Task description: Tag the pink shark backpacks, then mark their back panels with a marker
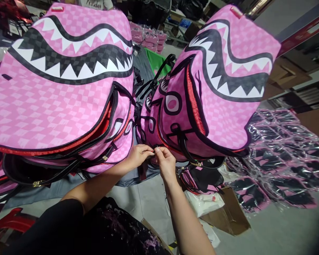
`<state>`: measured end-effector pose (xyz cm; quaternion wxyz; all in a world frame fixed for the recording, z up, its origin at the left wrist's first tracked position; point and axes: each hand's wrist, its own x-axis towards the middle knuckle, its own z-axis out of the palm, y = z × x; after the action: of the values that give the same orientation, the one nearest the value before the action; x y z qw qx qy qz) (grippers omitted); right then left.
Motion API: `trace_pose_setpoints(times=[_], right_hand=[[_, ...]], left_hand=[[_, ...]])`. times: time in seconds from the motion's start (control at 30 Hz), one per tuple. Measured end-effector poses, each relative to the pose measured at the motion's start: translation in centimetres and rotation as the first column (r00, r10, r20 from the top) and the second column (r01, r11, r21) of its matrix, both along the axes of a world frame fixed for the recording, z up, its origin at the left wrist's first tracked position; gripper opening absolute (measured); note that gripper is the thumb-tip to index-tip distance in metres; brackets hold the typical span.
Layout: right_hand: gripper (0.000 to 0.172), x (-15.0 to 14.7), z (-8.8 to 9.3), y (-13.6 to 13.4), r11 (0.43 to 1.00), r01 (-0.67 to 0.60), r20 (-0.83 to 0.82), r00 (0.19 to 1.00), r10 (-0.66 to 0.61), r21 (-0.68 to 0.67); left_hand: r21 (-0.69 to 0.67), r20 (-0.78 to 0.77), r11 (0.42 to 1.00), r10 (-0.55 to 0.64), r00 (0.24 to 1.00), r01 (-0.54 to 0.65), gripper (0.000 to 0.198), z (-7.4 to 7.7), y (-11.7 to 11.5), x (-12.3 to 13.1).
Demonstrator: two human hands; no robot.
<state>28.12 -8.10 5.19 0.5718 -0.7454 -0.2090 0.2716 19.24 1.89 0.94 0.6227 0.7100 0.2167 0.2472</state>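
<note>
Illumination is uneven: strong on the upper-left pink bag (pixel 50 106) and upper-right pink bag (pixel 225 117), dim along the top edge. Glare streaks the plastic-wrapped packages (pixel 279 159) at right. Wide-angle stretching marks the sides — the lower-right corner falls to black.

Grey cloth (pixel 46 194) left of cardboard box (pixel 228 216) carries pink backpacks (pixel 55 113); floor (pixel 279 230) holds box, plus wrapped packs (pixel 276 163) behind-right of it.

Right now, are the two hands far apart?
No, the left hand and right hand are close together, with their fingertips side by side.
</note>
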Motion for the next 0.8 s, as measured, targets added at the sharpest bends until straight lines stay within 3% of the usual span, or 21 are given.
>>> trace_pose_setpoints(times=[0.2,0.37,0.8], right_hand=[[0.034,0.3,-0.4,-0.2,1.0,-0.008,0.132,0.991,0.012,-0.028],[0.032,0.4,-0.7,-0.2,0.998,-0.032,0.235,0.971,0.042,-0.046],[0.027,0.6,-1.8,-0.8,0.983,-0.092,0.428,0.891,0.153,-0.16]], left_hand=[[0.135,-0.033,0.99,-0.032,0.999,0.036,0.011,0.4,0.3,-0.1],[0.279,-0.153,0.956,-0.053,0.987,0.094,0.014,0.4,0.5,-0.1],[0.327,-0.37,0.937,0.005,0.929,0.125,0.012,1.3,0.4,0.2]])
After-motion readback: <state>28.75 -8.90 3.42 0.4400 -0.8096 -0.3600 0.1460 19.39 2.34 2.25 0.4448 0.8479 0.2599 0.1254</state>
